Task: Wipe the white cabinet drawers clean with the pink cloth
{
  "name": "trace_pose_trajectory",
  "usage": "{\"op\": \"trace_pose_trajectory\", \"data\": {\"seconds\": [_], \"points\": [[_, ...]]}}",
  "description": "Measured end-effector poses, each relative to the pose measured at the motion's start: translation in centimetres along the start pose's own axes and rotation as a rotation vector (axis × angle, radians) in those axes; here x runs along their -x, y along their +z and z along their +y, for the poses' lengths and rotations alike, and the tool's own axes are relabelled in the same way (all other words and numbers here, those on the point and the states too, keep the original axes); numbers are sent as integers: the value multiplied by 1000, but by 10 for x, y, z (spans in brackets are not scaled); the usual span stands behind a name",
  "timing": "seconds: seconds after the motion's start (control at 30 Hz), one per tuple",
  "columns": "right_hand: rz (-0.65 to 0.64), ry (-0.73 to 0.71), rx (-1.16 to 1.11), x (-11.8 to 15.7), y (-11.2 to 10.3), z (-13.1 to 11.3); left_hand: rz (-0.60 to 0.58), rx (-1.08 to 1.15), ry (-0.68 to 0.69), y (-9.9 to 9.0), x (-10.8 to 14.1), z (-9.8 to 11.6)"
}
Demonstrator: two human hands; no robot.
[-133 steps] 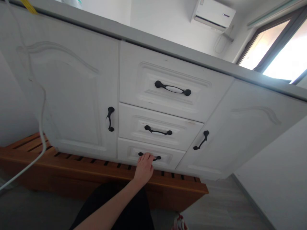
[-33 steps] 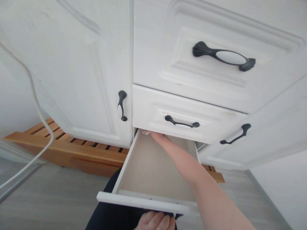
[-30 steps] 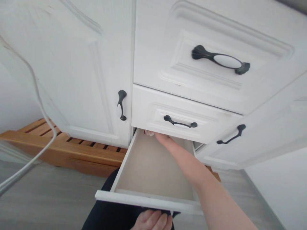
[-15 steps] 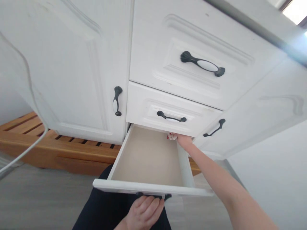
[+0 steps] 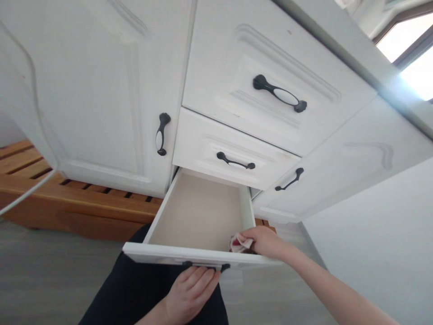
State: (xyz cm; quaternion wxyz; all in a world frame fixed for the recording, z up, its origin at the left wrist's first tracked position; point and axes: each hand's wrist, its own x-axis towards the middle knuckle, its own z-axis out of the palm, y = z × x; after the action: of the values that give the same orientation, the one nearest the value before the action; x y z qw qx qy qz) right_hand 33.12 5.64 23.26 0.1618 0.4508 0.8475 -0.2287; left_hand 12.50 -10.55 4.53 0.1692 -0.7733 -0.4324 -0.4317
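The lowest drawer (image 5: 206,212) of a white cabinet stands pulled out, its beige bottom bare. My left hand (image 5: 192,289) is closed round the dark handle (image 5: 225,267) on the drawer's front, with the fingers curled over it. At the drawer's front right corner, my right hand (image 5: 264,241) grips a crumpled white and red cloth (image 5: 240,243). The cloth is against the inside of the drawer near the front panel. Part of it is hidden by the fingers.
Above are two closed drawers, the upper with a handle (image 5: 280,93), the lower with another (image 5: 236,161). Cupboard doors flank them. A slatted wooden bench (image 5: 77,198) lies under the cabinet. A white cable (image 5: 35,90) hangs at the left. A white wall (image 5: 379,216) stands on the right.
My right hand has come from the drawer's back right corner to its front right corner with the cloth. My left hand stays on the handle. The view has shifted slightly.
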Motion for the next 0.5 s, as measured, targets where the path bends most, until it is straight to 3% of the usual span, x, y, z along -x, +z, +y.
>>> {"op": "trace_pose_trajectory", "data": {"seconds": [0.1,0.27,0.37,0.5], "points": [[-50,-13,-95,-20,-9,3,44,-19,-13,0,-4,2],[247,21,-61,-107,-24,-10,105,-55,-16,-3,-15,3],[375,25,-57,-163,-30,-39,189,-94,-25,0,-22,1],[434,-42,-107,-229,-32,-93,247,-143,-10,7,-30,-1]]}}
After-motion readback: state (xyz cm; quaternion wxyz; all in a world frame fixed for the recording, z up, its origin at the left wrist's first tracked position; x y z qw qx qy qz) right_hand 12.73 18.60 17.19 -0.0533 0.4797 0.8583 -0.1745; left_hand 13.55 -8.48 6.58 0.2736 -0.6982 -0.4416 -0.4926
